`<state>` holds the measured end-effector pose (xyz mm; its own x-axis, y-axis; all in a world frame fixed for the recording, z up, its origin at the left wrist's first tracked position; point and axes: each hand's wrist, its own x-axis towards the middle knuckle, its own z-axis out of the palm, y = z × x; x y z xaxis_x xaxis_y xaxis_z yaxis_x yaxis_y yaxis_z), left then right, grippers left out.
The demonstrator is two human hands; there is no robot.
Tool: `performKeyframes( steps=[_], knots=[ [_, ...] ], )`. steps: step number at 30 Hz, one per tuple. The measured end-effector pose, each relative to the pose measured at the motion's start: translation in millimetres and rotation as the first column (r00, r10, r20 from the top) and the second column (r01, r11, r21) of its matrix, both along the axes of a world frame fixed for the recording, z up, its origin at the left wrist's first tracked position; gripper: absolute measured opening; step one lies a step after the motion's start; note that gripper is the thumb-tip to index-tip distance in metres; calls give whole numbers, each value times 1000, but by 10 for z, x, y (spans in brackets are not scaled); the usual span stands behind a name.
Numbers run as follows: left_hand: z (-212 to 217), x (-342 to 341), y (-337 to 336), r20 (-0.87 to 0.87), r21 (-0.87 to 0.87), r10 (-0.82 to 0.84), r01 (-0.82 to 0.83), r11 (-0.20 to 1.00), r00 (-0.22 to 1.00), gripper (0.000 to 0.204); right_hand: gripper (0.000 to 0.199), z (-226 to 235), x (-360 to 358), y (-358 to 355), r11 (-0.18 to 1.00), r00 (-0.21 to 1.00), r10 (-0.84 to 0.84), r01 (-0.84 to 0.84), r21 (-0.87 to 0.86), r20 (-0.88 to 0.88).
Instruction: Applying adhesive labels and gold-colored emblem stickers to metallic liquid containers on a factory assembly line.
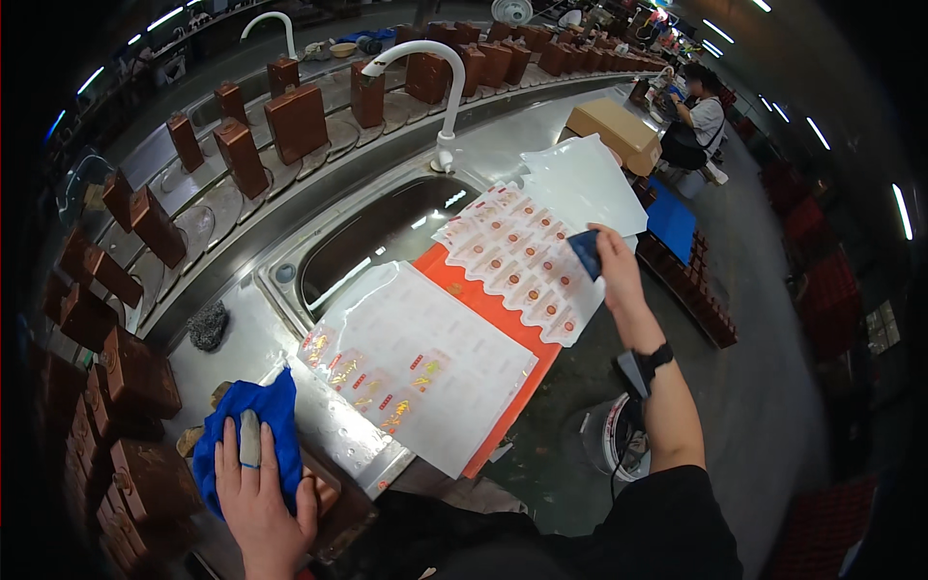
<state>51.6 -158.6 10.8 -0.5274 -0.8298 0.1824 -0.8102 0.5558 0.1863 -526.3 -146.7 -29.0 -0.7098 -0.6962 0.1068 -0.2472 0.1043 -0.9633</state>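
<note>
My left hand (256, 493) lies with fingers stretched on a bright blue cloth (280, 401). A grey cover wraps one fingertip, and a blue band circles that finger. Part of a shiny brown block-like piece (324, 488) shows beside the cloth; the rest is hidden. On the other side, my right hand (616, 263) grips a small dark blue flat piece (585, 253) against a sheet of small red-brown printed emblems (512, 253). That sheet partly covers an orange board (503, 314). Nearer me on the board lies a translucent white sheet (435, 338) with gold and red marks.
A sink (329, 242) with a white curved tap (449, 106) lies beyond the sheets. Brown rectangular bottle-like pieces (295, 124) line a curved conveyor. A dark scouring pad (207, 327), cardboard box (614, 133) and white bucket (604, 435) are nearby. Another person (701, 116) sits far right.
</note>
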Motion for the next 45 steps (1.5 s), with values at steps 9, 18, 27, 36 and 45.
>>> performKeyframes(
  steps=[9, 18, 27, 36, 45],
  knots=[
    [72, 48, 137, 22, -24, 10, -10, 1000, 1000, 71, 57, -304, -831, 403, 899, 960, -275, 272, 343, -41],
    [-25, 100, 395, 108, -2, 25, -25, 1000, 994, 86, 70, -767, 111, 988, 913, 980, -160, 193, 359, -120],
    [-57, -16, 310, -14, 11, 79, -78, 997, 997, 106, 31, -613, 747, 863, 949, 914, -288, 234, 210, 287],
    [6, 124, -25, -211, -73, 45, -62, 995, 976, 89, 22, -791, 585, 1125, 951, 929, -291, 255, 175, 230],
    [-381, 509, 449, -204, -107, -123, 103, 989, 971, 63, 20, -143, 823, 1024, 974, 972, -227, 225, -36, -65]
  ],
)
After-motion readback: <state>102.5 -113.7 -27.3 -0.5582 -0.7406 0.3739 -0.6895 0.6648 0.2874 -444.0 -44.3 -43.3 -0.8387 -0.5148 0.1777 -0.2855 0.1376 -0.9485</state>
